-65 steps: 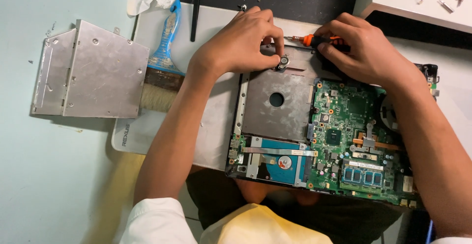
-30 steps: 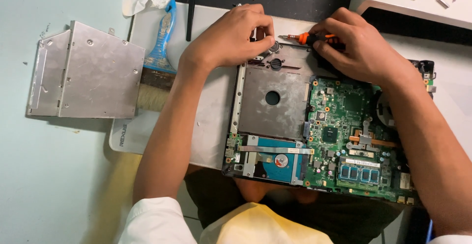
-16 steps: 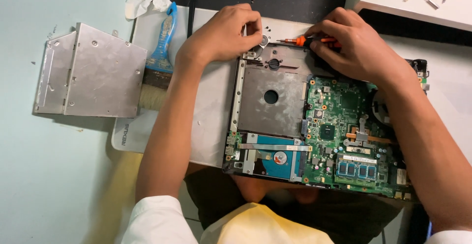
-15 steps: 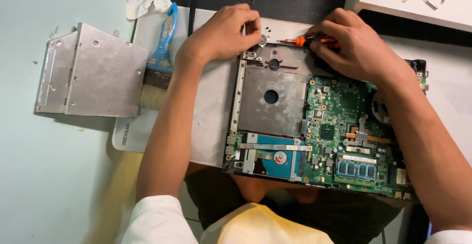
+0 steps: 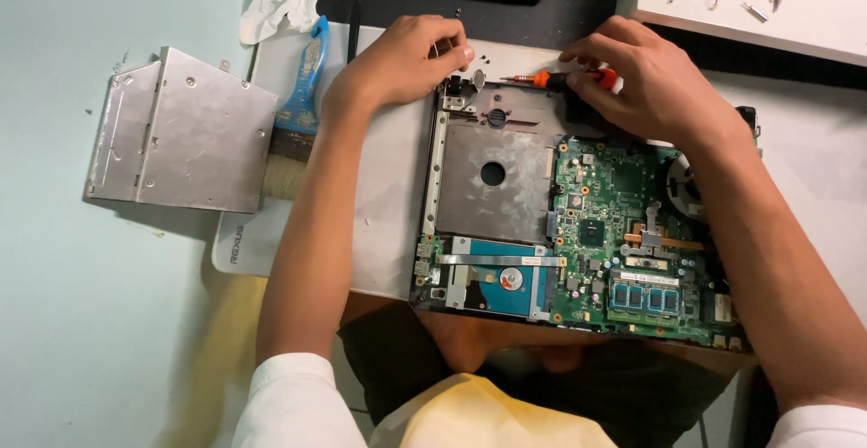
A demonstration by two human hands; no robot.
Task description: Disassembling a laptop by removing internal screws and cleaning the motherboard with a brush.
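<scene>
Bench [image 5: 81, 303]: pale, carries everything.
Laptop [image 5: 578, 231]: opened, green board exposed, centre right.
Drive [image 5: 181, 141]: silver, well left of laptop.
Right hand [image 5: 646, 82]: grip closed on orange screwdriver [image 5: 560, 78], far edge of laptop.
Left hand [image 5: 406, 60]: fingertips pinched at laptop's far corner; contents unclear.

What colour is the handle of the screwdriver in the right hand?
Orange, with a black shaft end; the screwdriver shows in the head view, held by the right hand.
</scene>
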